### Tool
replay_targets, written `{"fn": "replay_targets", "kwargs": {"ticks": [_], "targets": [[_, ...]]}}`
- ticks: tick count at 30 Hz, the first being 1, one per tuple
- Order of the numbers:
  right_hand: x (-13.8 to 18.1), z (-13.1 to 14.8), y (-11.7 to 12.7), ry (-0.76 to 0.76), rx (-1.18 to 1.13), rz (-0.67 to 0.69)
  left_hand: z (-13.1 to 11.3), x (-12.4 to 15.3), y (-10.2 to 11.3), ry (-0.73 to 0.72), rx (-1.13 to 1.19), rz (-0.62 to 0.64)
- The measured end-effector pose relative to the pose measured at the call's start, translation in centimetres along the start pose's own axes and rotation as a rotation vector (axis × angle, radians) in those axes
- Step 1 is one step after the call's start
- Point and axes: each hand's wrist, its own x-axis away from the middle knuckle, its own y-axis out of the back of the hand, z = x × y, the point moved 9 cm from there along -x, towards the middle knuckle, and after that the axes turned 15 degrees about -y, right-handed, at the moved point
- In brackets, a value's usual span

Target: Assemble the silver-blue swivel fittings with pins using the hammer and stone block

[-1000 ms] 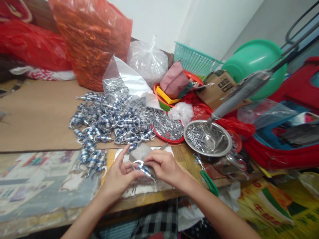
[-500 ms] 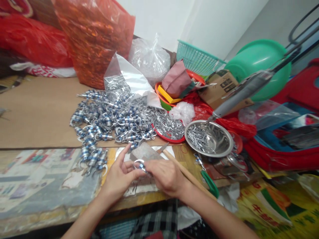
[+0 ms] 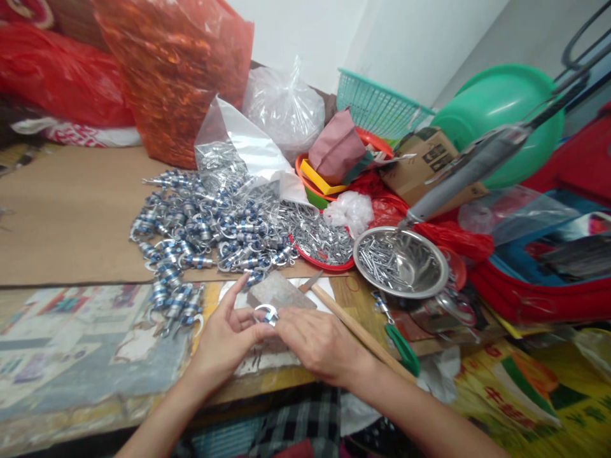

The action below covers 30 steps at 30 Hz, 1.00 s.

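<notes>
My left hand (image 3: 220,340) pinches a small silver-and-blue metal hook piece (image 3: 268,314) between thumb and fingers, its curved end facing up. My right hand (image 3: 315,343) closes on the same piece from the right, its fingertips partly hidden behind the knuckles. Beneath and just beyond both hands lies a flat grey metal block (image 3: 281,291). A hammer with a wooden handle (image 3: 353,324) lies beside the right hand, sloping toward me. A large heap of similar hook pieces (image 3: 205,222) spreads over the cardboard, with a smaller cluster (image 3: 174,299) left of my left hand.
A red tray (image 3: 324,238) of small metal parts and a steel bowl (image 3: 401,262) of pins stand behind my right hand. A grey-handled tool (image 3: 458,175) slants above the bowl. A green-handled item (image 3: 402,350) lies near the table edge. Orange bag (image 3: 176,76) stands behind.
The right hand has rotated slightly, its fingers now lying flatter over the piece. The left hand still grips it in nearly the same place. My view has shifted a little.
</notes>
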Motion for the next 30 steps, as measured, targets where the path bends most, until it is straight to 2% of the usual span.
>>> {"fn": "replay_targets", "kwargs": {"ticks": [3, 9, 14, 20, 23, 27, 30], "targets": [[0.8, 0.1, 0.3, 0.005, -0.006, -0.019, 0.0, 0.1, -0.1, 0.005, 0.009, -0.001], [1.4, -1.4, 0.3, -0.083, -0.193, -0.121, 0.3, 0.0, 0.0, 0.021, 0.016, -0.005], [1.6, -3.5, 0.5, -0.198, -0.362, -0.291, 0.5, 0.1, 0.1, 0.032, 0.007, 0.007], [1.3, -1.8, -0.2, 0.022, -0.344, -0.151, -0.1, 0.1, 0.0, 0.006, 0.021, 0.007], [1.1, -1.1, 0.1, 0.073, -0.283, -0.116, -0.1, 0.1, -0.1, 0.010, 0.010, 0.005], [0.8, -0.6, -0.1, 0.035, -0.250, -0.036, 0.0, 0.0, -0.1, 0.016, 0.004, 0.008], [1.2, -1.7, -0.4, -0.090, -0.344, -0.003, 0.2, 0.0, 0.0, 0.030, 0.001, 0.009]]}}
